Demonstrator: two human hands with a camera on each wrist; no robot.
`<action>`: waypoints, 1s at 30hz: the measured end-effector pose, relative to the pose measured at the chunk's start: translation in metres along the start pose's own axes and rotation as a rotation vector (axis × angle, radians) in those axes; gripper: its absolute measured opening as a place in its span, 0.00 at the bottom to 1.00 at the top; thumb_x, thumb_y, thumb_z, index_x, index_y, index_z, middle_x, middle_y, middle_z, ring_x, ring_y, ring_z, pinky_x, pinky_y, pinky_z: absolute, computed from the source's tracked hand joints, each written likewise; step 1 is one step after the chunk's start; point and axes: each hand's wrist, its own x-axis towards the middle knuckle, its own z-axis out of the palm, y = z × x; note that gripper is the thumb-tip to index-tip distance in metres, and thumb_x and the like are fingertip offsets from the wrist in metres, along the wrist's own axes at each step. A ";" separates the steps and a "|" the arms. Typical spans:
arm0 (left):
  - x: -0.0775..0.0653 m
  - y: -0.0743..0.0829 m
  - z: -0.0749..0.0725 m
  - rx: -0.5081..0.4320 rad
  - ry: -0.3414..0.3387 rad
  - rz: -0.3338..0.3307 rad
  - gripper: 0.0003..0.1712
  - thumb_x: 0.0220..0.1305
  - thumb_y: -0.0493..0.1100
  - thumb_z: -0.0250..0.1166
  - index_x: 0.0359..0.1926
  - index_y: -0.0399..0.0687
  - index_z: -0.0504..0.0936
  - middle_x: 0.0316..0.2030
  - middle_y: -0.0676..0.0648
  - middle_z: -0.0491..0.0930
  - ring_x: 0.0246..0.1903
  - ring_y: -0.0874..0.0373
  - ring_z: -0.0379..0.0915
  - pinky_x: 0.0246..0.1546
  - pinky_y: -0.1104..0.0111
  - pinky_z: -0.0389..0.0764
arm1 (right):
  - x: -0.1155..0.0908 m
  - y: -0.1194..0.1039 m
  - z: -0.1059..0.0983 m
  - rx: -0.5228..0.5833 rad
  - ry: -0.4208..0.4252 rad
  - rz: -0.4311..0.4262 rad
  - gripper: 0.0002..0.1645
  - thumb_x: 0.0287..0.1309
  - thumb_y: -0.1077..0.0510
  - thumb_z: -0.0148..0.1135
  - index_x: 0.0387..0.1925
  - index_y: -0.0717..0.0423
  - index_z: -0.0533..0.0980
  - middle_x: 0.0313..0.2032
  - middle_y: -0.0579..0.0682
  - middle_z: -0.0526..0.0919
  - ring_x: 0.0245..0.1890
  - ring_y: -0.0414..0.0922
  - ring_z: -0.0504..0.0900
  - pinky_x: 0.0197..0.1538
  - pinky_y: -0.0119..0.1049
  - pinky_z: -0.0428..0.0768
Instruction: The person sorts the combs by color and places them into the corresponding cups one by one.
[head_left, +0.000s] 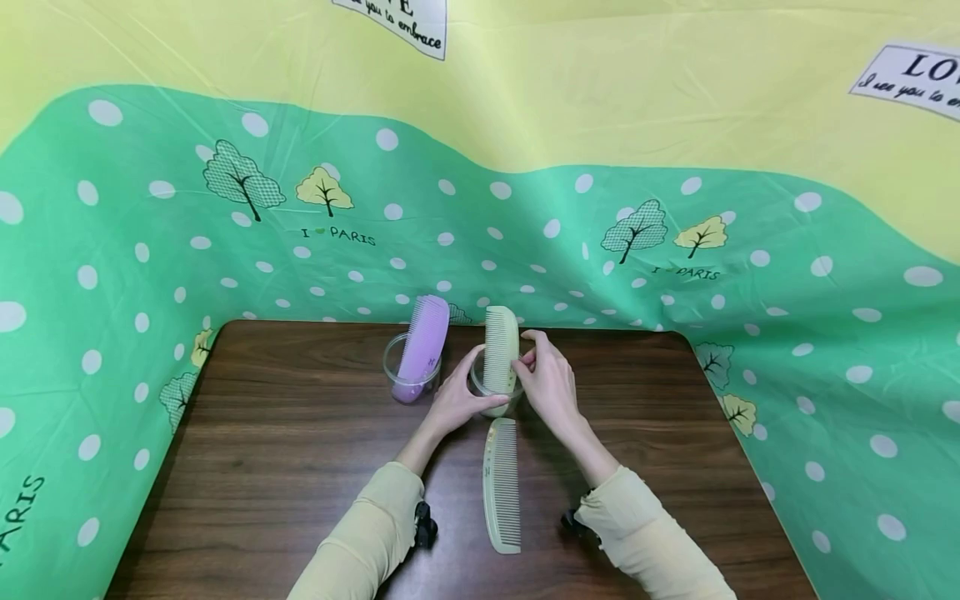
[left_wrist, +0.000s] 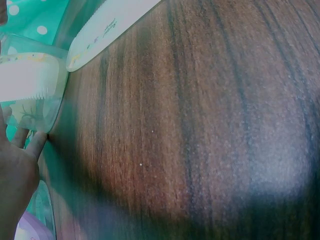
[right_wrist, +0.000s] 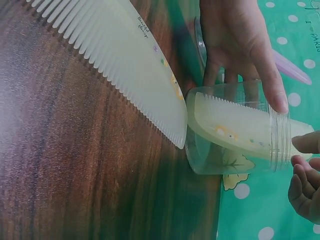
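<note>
My left hand [head_left: 457, 402] grips a clear jar [right_wrist: 227, 162], its thumb at the threaded rim and the other fingers around the far side. Inside the jar stands a pale green comb [head_left: 498, 346], its upper part sticking out past the rim. My right hand [head_left: 550, 379] pinches the comb's right edge just above the rim, thumb tip over its face and fingers curled beside it. A second pale green comb [head_left: 501, 487] lies flat on the table in front of the jar, its end close to the base, teeth facing right in the head view.
Left of my left hand, a purple comb [head_left: 426, 342] leans in another clear jar [head_left: 390, 360]. Both jars stand near the back edge of the dark wooden table [head_left: 300, 467]. A green and yellow printed cloth [head_left: 480, 208] hangs behind and along the sides.
</note>
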 end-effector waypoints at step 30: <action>-0.001 0.001 0.000 0.014 0.013 0.021 0.57 0.48 0.66 0.80 0.75 0.84 0.57 0.76 0.55 0.65 0.74 0.51 0.65 0.71 0.47 0.68 | -0.041 0.014 -0.015 0.022 -0.014 0.052 0.30 0.66 0.56 0.68 0.66 0.53 0.70 0.41 0.52 0.81 0.35 0.48 0.81 0.36 0.41 0.75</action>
